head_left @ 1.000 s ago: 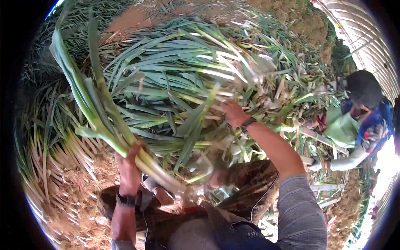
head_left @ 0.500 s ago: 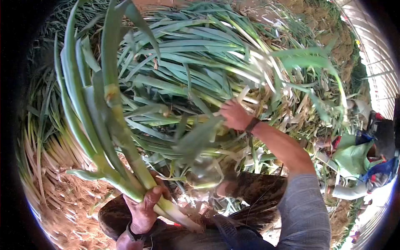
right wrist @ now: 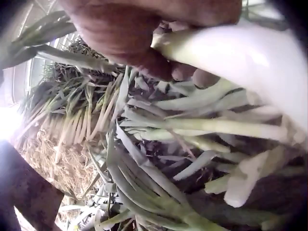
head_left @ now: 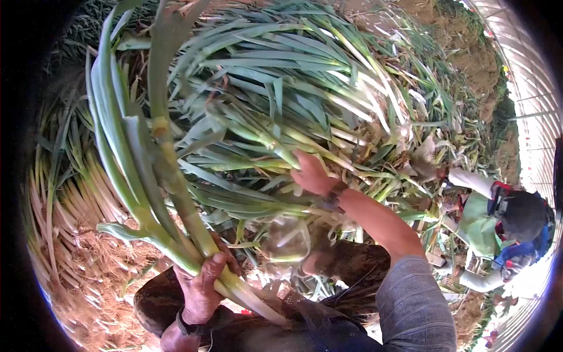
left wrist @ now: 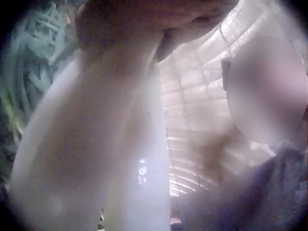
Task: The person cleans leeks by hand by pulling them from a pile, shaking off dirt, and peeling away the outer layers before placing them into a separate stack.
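Green-and-white long leeks (head_left: pixel 176 188) point leaves toward eleven o'clock, bases five, left hand (head_left: pixel 202 287) wrapped round; right hand (head_left: pixel 315 175) pinches smooth white stalk (right wrist: pixel 231 54).

Unable to see part of the fingers on the left hand (head_left: pixel 202 287), hidden behind the leek bundle (head_left: pixel 187 206). Found leaf tips of that bundle, above the left hand, cut off by the head view's top edge. Cannot count its stems in the left wrist view: too blurred. Unable to follow the pale stalk (right wrist: pixel 250 60) in the right hand (head_left: pixel 315 174) past the right wrist view's right edge. Found that hand cut off along the top there. Cannot identify the smeared shape (head_left: pixel 287 240) between the hands. Cannot tell what the second person (head_left: pixel 507 229), right of the right hand, holds: too small.
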### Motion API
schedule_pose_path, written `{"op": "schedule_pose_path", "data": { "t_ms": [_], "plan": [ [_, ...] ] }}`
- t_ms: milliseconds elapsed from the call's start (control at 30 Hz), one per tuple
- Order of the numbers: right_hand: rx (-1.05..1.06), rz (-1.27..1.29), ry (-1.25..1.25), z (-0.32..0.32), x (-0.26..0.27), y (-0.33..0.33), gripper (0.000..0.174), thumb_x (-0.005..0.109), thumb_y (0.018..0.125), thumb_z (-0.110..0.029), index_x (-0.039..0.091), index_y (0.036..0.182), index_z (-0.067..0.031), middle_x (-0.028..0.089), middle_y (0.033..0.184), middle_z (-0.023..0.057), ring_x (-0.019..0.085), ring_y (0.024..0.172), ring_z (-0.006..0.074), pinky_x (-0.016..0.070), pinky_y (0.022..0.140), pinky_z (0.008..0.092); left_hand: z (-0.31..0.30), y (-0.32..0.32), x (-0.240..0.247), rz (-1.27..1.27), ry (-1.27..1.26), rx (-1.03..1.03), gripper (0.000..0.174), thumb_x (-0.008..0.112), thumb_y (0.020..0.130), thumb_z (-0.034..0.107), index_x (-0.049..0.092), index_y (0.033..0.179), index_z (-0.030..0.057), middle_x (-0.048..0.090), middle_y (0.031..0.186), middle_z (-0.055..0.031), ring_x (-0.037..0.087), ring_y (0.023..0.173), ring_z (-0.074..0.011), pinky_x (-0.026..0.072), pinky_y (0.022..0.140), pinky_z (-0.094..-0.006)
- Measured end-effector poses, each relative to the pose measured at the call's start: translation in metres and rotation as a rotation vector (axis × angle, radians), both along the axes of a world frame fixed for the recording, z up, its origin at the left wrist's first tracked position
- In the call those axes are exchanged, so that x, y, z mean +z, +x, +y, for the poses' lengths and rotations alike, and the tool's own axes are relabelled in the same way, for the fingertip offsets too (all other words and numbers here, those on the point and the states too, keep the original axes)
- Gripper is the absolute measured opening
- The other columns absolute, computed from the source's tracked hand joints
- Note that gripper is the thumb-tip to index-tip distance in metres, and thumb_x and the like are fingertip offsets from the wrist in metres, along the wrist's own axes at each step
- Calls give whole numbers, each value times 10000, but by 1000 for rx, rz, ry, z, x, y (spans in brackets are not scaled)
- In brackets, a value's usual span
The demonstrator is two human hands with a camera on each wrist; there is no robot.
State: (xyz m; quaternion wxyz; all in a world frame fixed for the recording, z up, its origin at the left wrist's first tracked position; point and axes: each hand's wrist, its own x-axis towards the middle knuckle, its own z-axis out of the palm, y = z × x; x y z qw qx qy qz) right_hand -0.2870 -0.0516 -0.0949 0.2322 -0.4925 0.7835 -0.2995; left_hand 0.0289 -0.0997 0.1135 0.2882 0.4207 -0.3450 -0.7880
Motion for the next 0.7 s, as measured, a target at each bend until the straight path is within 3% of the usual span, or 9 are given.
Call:
{"op": "schedule_pose_path", "data": {
  "t_ms": [67,133,333,467,533,600,633,667,700],
  "plan": [
    [48,58,71,19,14,-22,472,689,770,-113,543,1213,-43,625,1030,179,642,830,304,529,778,421,-3,2,-4,-32,5,-4,454,722,822,175,479,1156,-15,591,811,-93,619,640,-206,542,523,-328],
    [-20,64,412,27,59,-47,457,690,771,-160,563,1200,-64,613,1084,190,635,875,340,517,807,438,-4,0,-7,-44,14,1,442,711,830,185,482,1151,-14,583,817,-95,614,635,-203,534,508,-326],
    [-48,423,201,95,-45,-109,528,692,767,-212,537,1237,-27,591,1151,196,562,1063,383,456,898,463,-2,-7,-10,-51,76,16,405,705,838,173,487,1118,-23,586,784,-100,606,593,-190,525,496,-301],
    [-123,505,266,77,-64,-84,547,699,759,-221,531,1244,-32,576,1184,196,545,1091,396,458,912,463,-3,-12,-19,-123,80,-18,327,667,862,152,514,1098,-15,610,772,-95,623,587,-180,535,487,-281],
    [-139,550,281,63,-47,-75,549,738,738,-243,556,1207,-25,593,1152,195,533,1119,395,460,912,454,0,-14,-26,-60,135,-26,196,654,856,121,592,994,-4,629,766,-74,633,602,-162,547,515,-268],
    [-69,223,556,48,2,-62,549,787,701,-275,595,1148,-20,617,1105,195,549,1109,391,468,897,448,-2,4,-59,-225,-510,-466,286,613,874,102,544,1137,14,630,869,-103,664,694,-211,599,572,-313],
    [40,220,740,47,-6,-65,576,828,664,-329,622,1094,-6,640,1051,191,602,1017,356,480,874,432,-2,4,-48,-288,-948,-524,293,576,869,51,563,1161,29,631,872,-94,664,712,-210,601,613,-309],
    [50,56,733,39,41,-41,573,824,673,-341,623,1088,-1,643,1047,185,611,987,340,483,867,429,-3,3,-49,-248,-1029,-468,355,532,857,2,550,1210,26,632,885,-88,659,728,-202,588,638,-307],
    [51,-114,730,28,92,-15,570,821,682,-352,624,1081,3,646,1042,179,620,958,324,486,861,426,-2,2,-58,-176,-441,-340,335,538,861,20,556,1195,21,636,870,-85,653,721,-194,578,634,-303]
  ]
}}
